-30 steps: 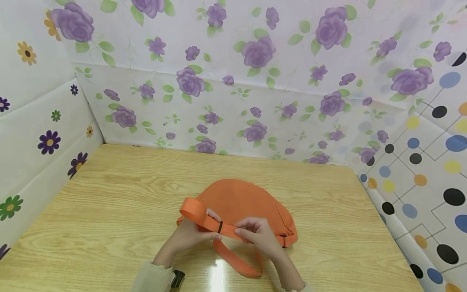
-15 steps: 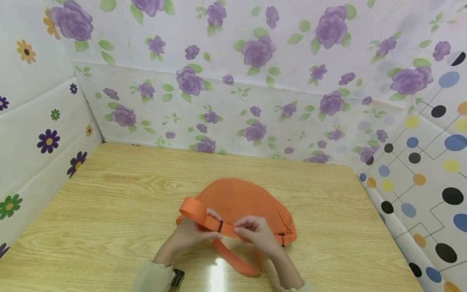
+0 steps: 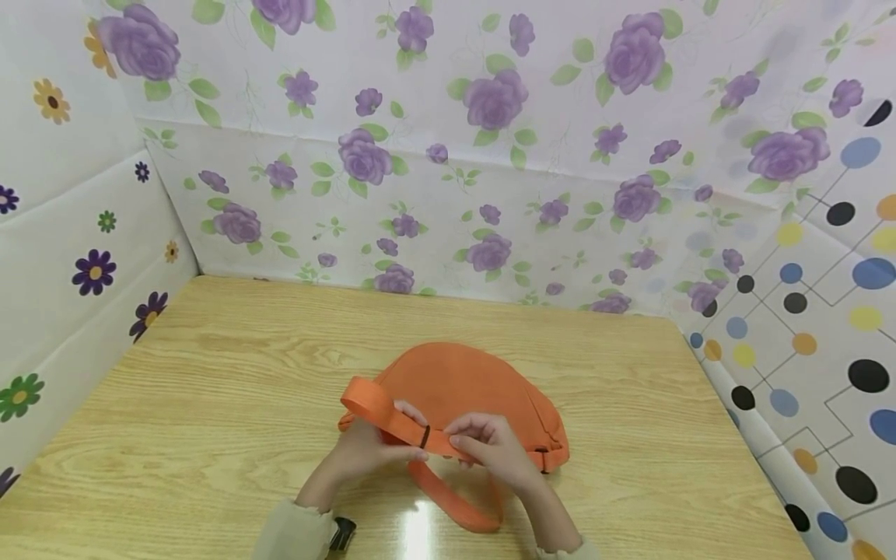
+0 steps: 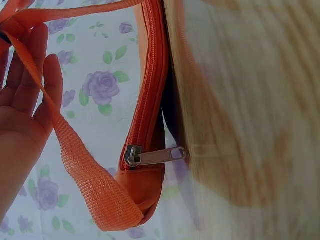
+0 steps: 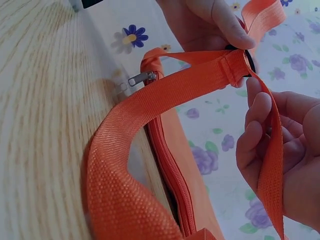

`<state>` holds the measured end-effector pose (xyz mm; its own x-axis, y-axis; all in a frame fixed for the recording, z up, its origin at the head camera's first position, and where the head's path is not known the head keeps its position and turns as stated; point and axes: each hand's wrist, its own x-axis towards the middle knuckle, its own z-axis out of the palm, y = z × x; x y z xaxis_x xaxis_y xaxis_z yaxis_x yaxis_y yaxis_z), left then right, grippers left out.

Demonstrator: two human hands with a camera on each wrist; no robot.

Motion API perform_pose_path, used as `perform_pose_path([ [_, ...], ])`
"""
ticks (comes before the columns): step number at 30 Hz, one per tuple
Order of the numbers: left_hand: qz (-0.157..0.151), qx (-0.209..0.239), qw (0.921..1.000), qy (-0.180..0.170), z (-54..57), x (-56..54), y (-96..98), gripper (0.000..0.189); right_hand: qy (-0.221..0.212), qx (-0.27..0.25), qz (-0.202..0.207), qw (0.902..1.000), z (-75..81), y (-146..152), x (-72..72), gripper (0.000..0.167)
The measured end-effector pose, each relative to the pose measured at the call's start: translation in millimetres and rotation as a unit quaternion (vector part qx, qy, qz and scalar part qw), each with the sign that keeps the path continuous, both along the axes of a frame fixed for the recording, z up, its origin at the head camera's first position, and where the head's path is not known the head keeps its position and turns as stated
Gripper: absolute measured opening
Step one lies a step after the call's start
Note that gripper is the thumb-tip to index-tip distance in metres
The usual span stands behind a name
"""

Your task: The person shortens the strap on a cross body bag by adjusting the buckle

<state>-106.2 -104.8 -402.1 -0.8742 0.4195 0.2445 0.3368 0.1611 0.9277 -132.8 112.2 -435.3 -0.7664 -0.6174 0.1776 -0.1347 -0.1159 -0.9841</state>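
An orange waist bag [image 3: 458, 381] lies on the table, its curved side away from me. My left hand [image 3: 360, 451] pinches the orange strap beside a black slider [image 3: 425, 436], with a loop of webbing [image 3: 367, 398] standing above that hand. On the slider's other side, my right hand [image 3: 493, 449] pinches the strap between thumb and fingers. A second length of strap [image 3: 458, 505] hangs in a curve below the hands. The right wrist view shows the strap threaded at the slider [image 5: 245, 57], between both hands. A metal zipper pull [image 4: 157, 156] shows in the left wrist view.
A black buckle [image 3: 342, 534] lies by the left sleeve [image 3: 294, 533]. The wood-grain table [image 3: 245, 358] is bordered by a flower-print sheet [image 3: 434, 210] behind and patterned sheets on both sides. Another black fitting [image 3: 542, 459] sits at the bag's right end.
Very little differs. My right fingertips have come slightly closer to the slider, and the standing webbing loop has shifted a touch left. The bag stays in place.
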Motion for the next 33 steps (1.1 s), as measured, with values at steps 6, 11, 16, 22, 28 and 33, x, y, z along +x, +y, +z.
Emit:
perform_pose_path([
  [6, 0.002, 0.001, 1.0, -0.005, 0.8, -0.2, 2.6, 0.026, 0.003, -0.002, 0.001, 1.0, -0.1, -1, -0.6, 0.016],
  [11, -0.004, 0.002, 0.9999, 0.009, 0.3, -1.3, 5.0, 0.026, -0.005, 0.009, -0.001, 0.9999, 2.6, -4, -0.1, 0.019],
  [16, -0.018, 0.009, 0.9997, 0.016, -1.7, -2.3, 8.0, 0.026, -0.015, 0.023, -0.005, 0.9996, 2.9, -7, -1.3, 0.02],
  [22, -0.03, 0.011, 0.9993, 0.02, -1.1, -2.7, 9.7, 0.024, -0.012, 0.032, -0.009, 0.9994, 3.6, -7, -1.2, 0.019],
  [28, -0.025, 0.011, 0.9991, 0.031, -1.0, -2.5, 10.1, 0.024, -0.009, 0.036, -0.011, 0.9992, 4.0, -6, -1.0, 0.02],
  [33, -0.018, 0.008, 0.9987, 0.047, -1.7, -3.2, 10.5, 0.024, 0.003, 0.042, -0.014, 0.999, 3.2, -4, -1.3, 0.021],
])
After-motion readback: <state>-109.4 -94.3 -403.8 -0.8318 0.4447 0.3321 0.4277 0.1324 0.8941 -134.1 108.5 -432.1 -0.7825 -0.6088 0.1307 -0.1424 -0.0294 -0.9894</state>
